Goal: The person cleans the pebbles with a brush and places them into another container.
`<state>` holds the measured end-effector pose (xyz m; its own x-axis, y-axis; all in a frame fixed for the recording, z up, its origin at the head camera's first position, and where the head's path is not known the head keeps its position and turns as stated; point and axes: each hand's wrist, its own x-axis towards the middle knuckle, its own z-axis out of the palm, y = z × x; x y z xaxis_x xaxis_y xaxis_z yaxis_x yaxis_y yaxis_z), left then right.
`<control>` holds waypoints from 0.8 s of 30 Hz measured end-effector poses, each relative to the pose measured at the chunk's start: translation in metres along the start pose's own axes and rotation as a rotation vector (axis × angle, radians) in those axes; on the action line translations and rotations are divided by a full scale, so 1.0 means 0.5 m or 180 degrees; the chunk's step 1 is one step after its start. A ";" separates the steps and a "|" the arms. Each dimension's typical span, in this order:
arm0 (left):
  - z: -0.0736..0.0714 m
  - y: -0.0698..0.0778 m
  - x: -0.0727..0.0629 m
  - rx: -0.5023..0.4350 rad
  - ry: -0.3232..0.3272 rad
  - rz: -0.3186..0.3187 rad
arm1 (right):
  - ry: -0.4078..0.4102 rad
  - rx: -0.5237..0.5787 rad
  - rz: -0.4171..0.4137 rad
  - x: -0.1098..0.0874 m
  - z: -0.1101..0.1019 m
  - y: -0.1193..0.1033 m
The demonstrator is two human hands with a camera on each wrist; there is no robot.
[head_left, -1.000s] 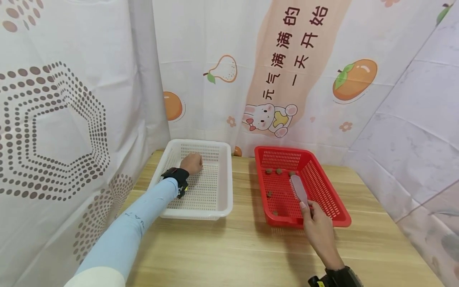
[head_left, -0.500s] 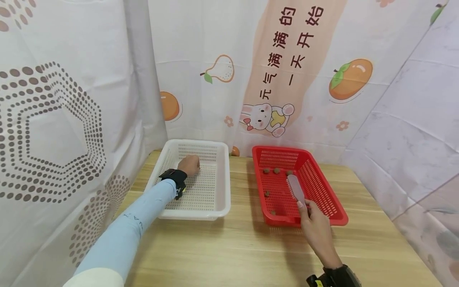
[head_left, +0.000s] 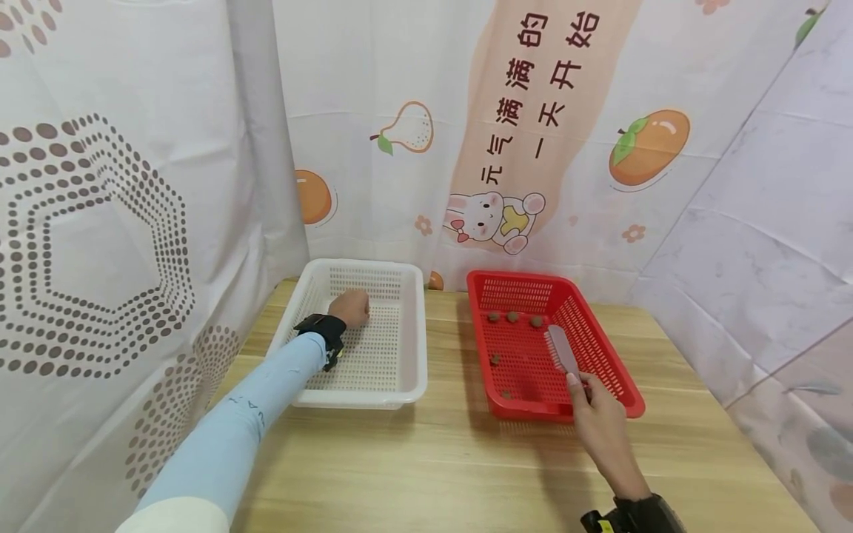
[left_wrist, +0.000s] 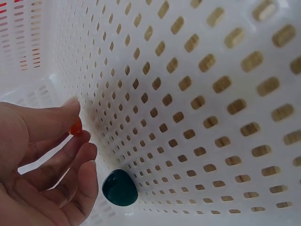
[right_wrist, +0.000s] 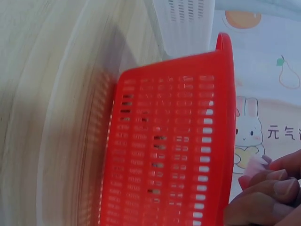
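Observation:
My left hand (head_left: 349, 308) is down inside a white slotted plastic basket (head_left: 412, 333). In the left wrist view, its thumb and fingertips pinch a small glossy orange-red piece (left_wrist: 76, 126), mostly hidden by the fingers. Just beyond those fingers, a dark green, smooth, stone-like piece (left_wrist: 120, 188) lies against the basket. My right hand (head_left: 600, 420) grips the handle of a pale pink hairbrush (head_left: 563, 348), its bristles facing left, over a red slotted basket (head_left: 608, 363). Several small brown lumps (head_left: 512, 317) lie in that red basket, mostly along its far and left sides.
Both baskets stand on a wooden table (head_left: 426, 466), a strip of bare wood between them. Printed white curtains (head_left: 400, 200) hang close behind the baskets and on both sides. The red basket's raised wall (right_wrist: 164, 141) is beside my right hand.
My right hand and the hairbrush have shifted slightly right, and the brush head has come away from the far brown lump. My left hand stays in the white basket; the view has turned slightly.

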<state>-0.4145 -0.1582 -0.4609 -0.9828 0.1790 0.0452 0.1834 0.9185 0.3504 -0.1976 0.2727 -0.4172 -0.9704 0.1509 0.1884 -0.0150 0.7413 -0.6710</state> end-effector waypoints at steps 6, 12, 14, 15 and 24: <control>-0.001 0.005 -0.002 0.0018 -0.0069 -0.0047 | -0.0067 -0.0046 0.0154 0.004 -0.011 0.012; 0.002 0.002 0.002 0.0027 -0.0057 -0.0067 | -0.0007 -0.0006 0.0082 0.002 -0.009 0.016; 0.005 -0.001 0.005 0.0046 -0.0044 -0.0088 | 0.0039 -0.0004 0.0041 0.001 -0.008 0.017; 0.007 -0.003 0.007 0.0059 -0.0033 -0.0093 | 0.0053 -0.0003 0.0030 0.001 -0.008 0.018; 0.014 -0.011 0.012 0.0103 -0.0015 -0.0145 | 0.0025 0.0007 0.0079 -0.001 -0.009 0.021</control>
<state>-0.4211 -0.1599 -0.4690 -0.9901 0.1383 0.0253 0.1390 0.9367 0.3215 -0.1961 0.2836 -0.4211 -0.9686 0.1743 0.1772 0.0085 0.7358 -0.6772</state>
